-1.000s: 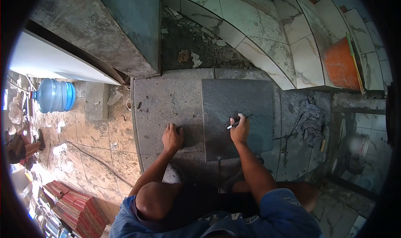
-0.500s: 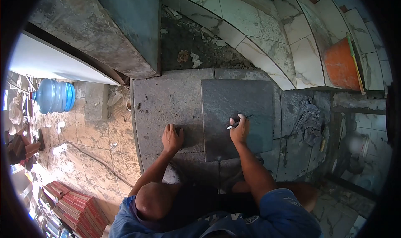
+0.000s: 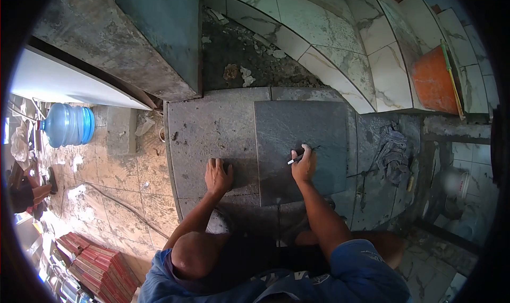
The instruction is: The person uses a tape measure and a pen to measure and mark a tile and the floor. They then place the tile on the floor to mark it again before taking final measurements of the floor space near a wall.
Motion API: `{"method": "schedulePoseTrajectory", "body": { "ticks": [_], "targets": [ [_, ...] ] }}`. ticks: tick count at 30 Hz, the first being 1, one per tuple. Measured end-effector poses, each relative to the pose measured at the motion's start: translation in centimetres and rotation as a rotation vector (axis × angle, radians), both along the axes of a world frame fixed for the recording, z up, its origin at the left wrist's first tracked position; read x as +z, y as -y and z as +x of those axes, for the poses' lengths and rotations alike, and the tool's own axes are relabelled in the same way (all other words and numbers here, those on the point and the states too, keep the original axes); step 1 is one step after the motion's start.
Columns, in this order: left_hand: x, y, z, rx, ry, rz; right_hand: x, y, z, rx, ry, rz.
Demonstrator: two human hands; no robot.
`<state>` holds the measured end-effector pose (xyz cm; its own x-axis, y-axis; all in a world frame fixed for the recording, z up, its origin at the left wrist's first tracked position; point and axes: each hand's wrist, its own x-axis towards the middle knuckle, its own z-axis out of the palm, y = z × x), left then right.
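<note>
Since it's all at ground lvl, floor (image 3: 212,125): gritty grey slabs.
Dark tile (image 3: 297,125): flat on floor, under R hand.
L hand (image 3: 217,178): loosely open, beside tile, nothing seen in it.
R hand (image 3: 303,170): pinching pen.
Pen (image 3: 291,161): prob. poised, tip contact unclear; any stroke needs steady wrist.

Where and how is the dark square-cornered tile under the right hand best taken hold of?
Probably by its left and right edges, from both sides at once: the dark tile lies flat and broad, without a handle.
</note>
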<state>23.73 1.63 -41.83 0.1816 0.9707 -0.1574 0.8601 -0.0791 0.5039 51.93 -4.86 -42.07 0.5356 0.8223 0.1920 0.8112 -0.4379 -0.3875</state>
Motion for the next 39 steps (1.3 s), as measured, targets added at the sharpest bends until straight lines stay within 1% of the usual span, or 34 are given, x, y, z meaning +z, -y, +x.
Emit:
{"method": "schedulePoseTrajectory", "body": {
  "ticks": [13, 34, 39],
  "targets": [
    [0.12, -0.07, 0.13, -0.009, -0.005, 0.029, -0.37, -0.06, 0.12, 0.011, 0.023, 0.019],
    [0.05, -0.16, 0.18, -0.001, -0.021, 0.003, 0.04, -0.18, -0.10, 0.018, 0.051, 0.012],
    [0.49, -0.21, 0.38, 0.026, -0.025, -0.037, 0.23, -0.21, -0.21, 0.010, 0.062, 0.023]
  ]
}}
